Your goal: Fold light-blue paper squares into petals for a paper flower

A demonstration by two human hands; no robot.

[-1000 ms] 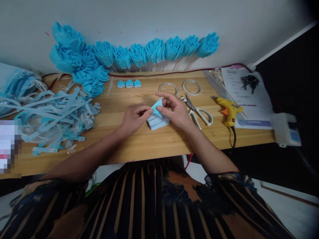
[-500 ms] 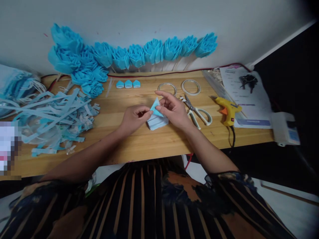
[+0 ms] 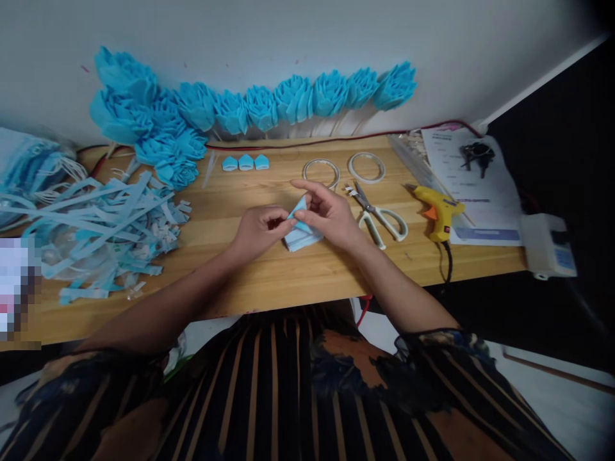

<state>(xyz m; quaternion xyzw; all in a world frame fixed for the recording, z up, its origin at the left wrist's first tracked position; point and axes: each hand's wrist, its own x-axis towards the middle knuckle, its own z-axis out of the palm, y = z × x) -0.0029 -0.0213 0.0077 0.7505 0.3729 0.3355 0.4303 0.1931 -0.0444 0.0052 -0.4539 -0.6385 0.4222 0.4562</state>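
Your left hand [image 3: 257, 228] and right hand [image 3: 327, 214] both pinch a small blue piece [image 3: 298, 209] just above a blue stack [image 3: 301, 238] on the table [image 3: 288, 282], so it keeps its fold. Scissors [image 3: 379, 214] lie beside your right hand. Blue flowers [image 3: 259, 105] lean on the wall.

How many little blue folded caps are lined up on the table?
3. The caps sit side by side near the wall, beside the blue flowers: left, middle, right. More may hide among the scraps.

Dark, orange-striped patterned garment, bare forearms
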